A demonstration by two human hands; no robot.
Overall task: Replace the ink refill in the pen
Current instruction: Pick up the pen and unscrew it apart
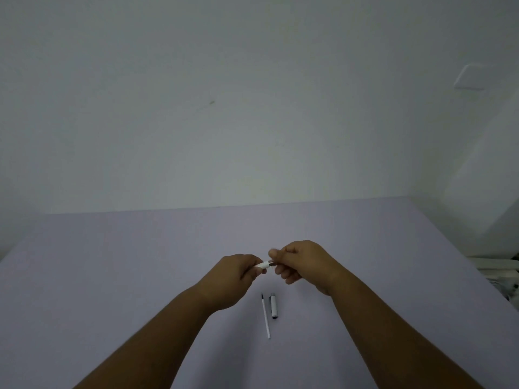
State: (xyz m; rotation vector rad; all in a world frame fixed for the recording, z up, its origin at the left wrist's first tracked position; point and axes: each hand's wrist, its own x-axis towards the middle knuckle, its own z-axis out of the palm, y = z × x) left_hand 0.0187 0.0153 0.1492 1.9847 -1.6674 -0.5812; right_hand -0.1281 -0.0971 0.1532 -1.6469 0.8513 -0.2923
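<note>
Two hands grip a pen over a lilac table.

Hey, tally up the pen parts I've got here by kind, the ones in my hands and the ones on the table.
Pen body, held between both hands: 1
Ink refill, lying on the table: 1
Pen cap, lying beside the refill: 1
Total: 3

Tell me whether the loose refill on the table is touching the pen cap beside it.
Apart. The head view shows the refill and the pen cap lying side by side, with a plain strip of bare table between them.
</note>
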